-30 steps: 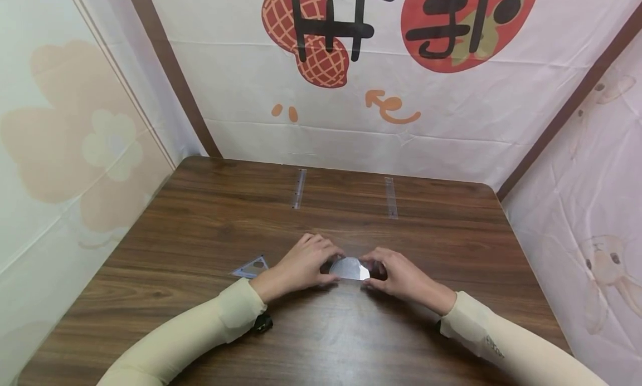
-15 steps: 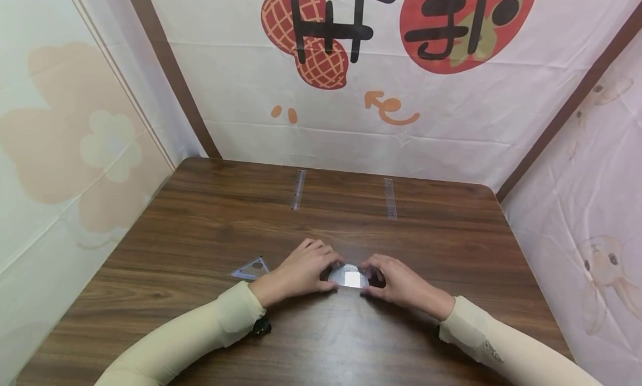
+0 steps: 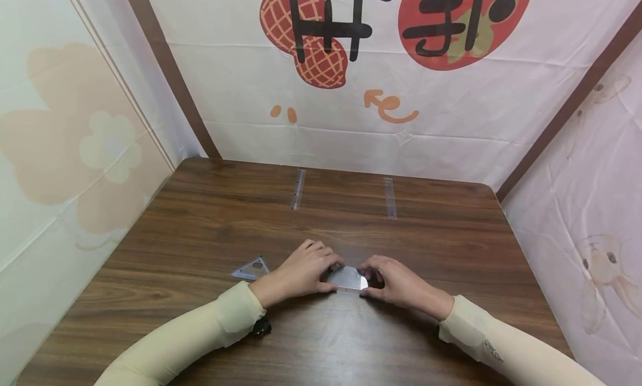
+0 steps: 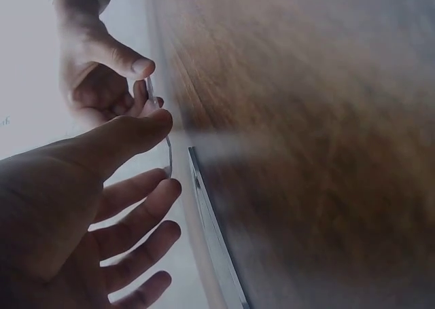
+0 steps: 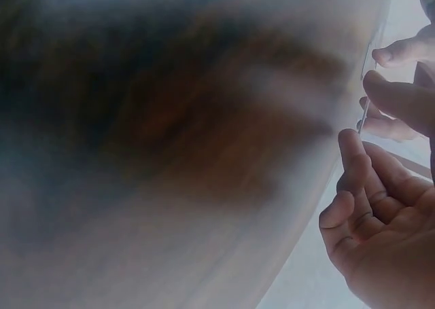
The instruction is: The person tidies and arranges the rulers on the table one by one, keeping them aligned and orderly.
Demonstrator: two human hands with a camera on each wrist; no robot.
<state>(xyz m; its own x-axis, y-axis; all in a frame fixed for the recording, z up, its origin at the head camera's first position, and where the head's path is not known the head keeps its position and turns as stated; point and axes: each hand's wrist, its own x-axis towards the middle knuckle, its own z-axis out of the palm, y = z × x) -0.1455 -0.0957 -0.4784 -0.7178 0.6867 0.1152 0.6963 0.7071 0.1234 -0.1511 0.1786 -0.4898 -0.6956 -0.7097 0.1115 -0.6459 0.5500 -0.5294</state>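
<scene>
A clear semicircular protractor is held level between both hands in the head view, its straight side towards the person. My left hand pinches its left end between thumb and fingers. At the other end, my right hand pinches it the same way. From the left wrist, the protractor shows edge-on as a thin strip between thumb and index finger. Only a thin edge of the protractor appears in the right wrist view. A clear set square lies left of the left hand.
Two clear rulers, a left ruler and a right ruler, lie apart near the back of the brown wooden table. Printed fabric hangs behind the table and along both sides.
Both hands and the protractor have shifted slightly towards the person. The protractor's tilt has varied, moving the bright reflection across it. Both hands keep their grip.
</scene>
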